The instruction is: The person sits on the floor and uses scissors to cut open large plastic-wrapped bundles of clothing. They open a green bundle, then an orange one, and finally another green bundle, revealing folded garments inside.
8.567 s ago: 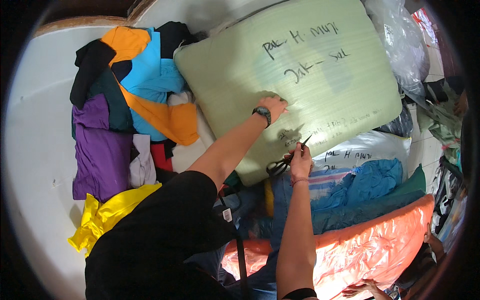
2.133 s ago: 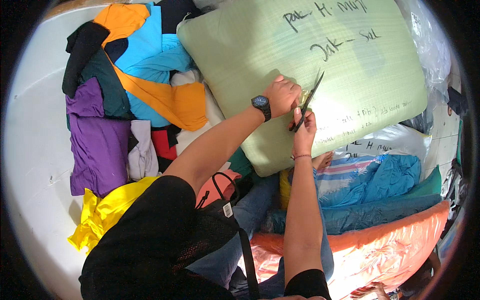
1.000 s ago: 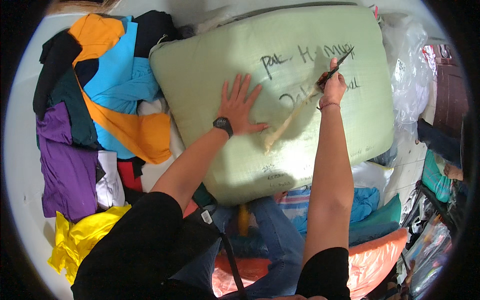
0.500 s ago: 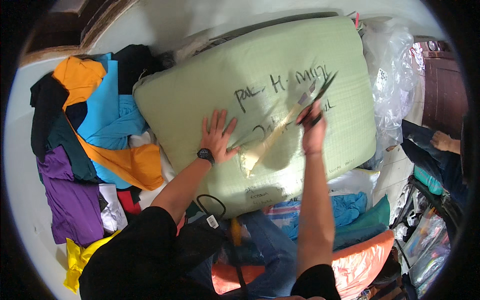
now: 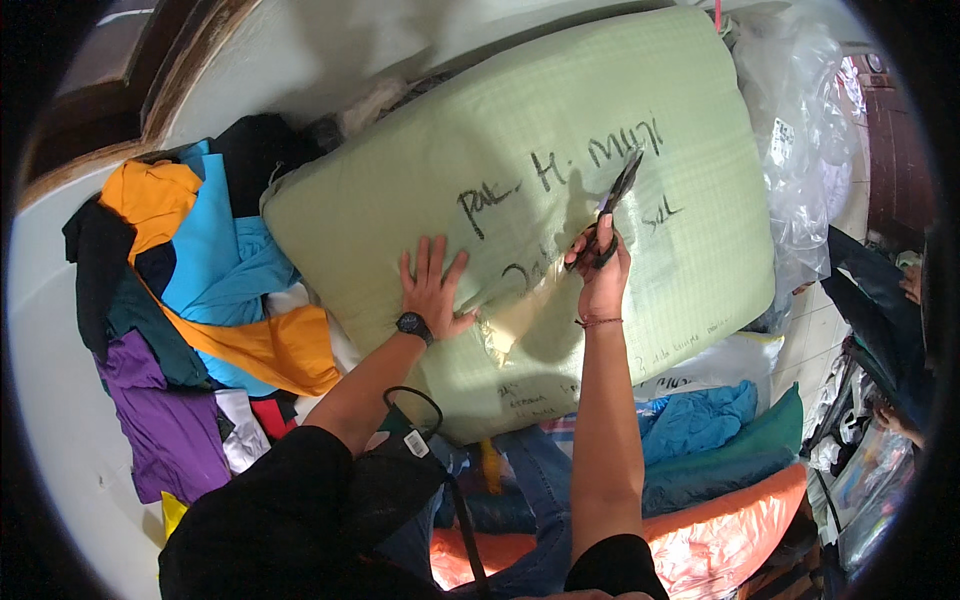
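Well inside bale (image 5: 705, 120) edges, right hand (image 5: 604, 277) grips scissors (image 5: 622, 187).

Purple cloth (image 5: 165, 435) lies near orange cloth (image 5: 285, 350), with clear plastic (image 5: 800, 210) at right.

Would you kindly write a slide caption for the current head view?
Left hand spread on a slit green bale, right hand holding dark scissors, colourful fabrics piled at left.

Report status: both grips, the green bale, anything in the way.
Left grip spread flat on green bale. Right grip holding scissors, blades pointing away from the wearer. Pale slit in the bale's cover; upper end hard to see near right grip.
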Demonstrator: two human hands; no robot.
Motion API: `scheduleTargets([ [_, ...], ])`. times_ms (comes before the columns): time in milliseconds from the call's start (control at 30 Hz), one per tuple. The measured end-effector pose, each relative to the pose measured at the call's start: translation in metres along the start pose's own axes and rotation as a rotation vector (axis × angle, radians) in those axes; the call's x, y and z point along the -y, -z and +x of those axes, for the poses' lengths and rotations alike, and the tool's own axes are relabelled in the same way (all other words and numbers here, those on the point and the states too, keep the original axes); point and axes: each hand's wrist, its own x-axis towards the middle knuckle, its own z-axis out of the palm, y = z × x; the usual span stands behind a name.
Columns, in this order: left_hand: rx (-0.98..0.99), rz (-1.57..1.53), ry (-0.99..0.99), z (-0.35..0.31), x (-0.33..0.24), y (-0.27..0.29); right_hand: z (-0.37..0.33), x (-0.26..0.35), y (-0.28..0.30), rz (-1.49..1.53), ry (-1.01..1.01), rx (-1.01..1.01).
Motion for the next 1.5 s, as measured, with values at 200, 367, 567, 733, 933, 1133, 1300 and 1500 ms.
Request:
scheduleTargets([
  [200, -0.040, -0.022, -0.051, -0.001, 0.005, -0.007, 0.021, 0.018, -0.004, 0.069, 0.016, -0.057],
  [367, 0.047, -0.036, -0.017, -0.001, 0.006, -0.008, 0.021, 0.022, -0.003, 0.018, -0.087, -0.077],
  [567, 0.038, -0.083, -0.055, -0.002, 0.012, -0.016, 0.028, 0.022, -0.002, -0.033, 0.000, -0.097],
  [733, -0.033, -0.067, -0.097, -0.007, 0.019, -0.028, 0.034, 0.025, -0.010, -0.104, 0.023, -0.103],
  [933, -0.080, -0.046, -0.133, -0.006, 0.026, -0.039, 0.064, 0.037, -0.011, -0.069, 0.086, -0.150],
  [1133, -0.176, -0.025, -0.152, -0.010, 0.025, -0.043, 0.108, 0.058, -0.009, -0.108, 0.213, -0.115],
  [1300, -0.235, -0.013, -0.165, -0.007, 0.024, -0.039, 0.160, 0.101, -0.010, -0.187, 0.261, -0.116],
  [1500, -0.258, -0.025, -0.189, -0.005, 0.024, -0.036, 0.161, 0.229, -0.010, -0.091, 0.784, -0.165],
])
